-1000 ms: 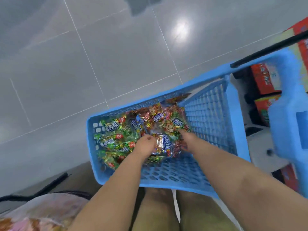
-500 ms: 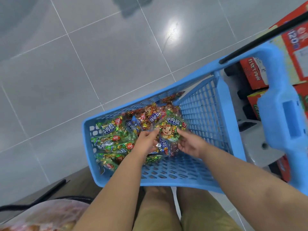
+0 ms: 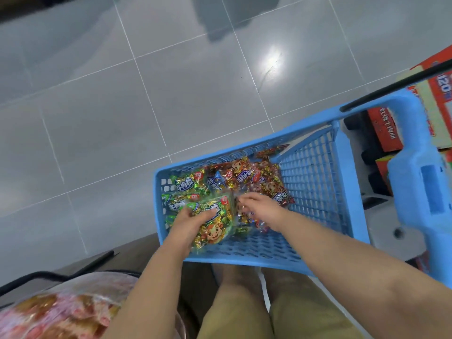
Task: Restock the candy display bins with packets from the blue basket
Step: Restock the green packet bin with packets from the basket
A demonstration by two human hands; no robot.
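Packets of candy lie heaped in the far end of the blue basket [image 3: 244, 261], the green packets [image 3: 187, 185] on the left side and the red packets [image 3: 243, 176] on the right, up against the mesh wall. The basket sits over the grey tiled floor [image 3: 171, 94], right in front of the person's knees. The left grip [image 3: 187, 222] is closed on one green packet [image 3: 216, 228] with a cartoon face on it, thumb laid across its front. That packet lies tilted over the others at the basket's near left. The right grip [image 3: 260, 206] is just beside it, fingers bent down into the red and clear wrappers. Blur hides whether they hold anything, so I cannot tell. The basket's thick blue handle [image 3: 415, 182] stands up on the right, and a black bar [image 3: 391, 88] runs slantwise past its upper end. Beyond it are red cartons [image 3: 385, 134]. Khaki shorts [image 3: 234, 314] show below, and a blurred clear bag [image 3: 61, 311] of pink and orange goods sits at the lower left
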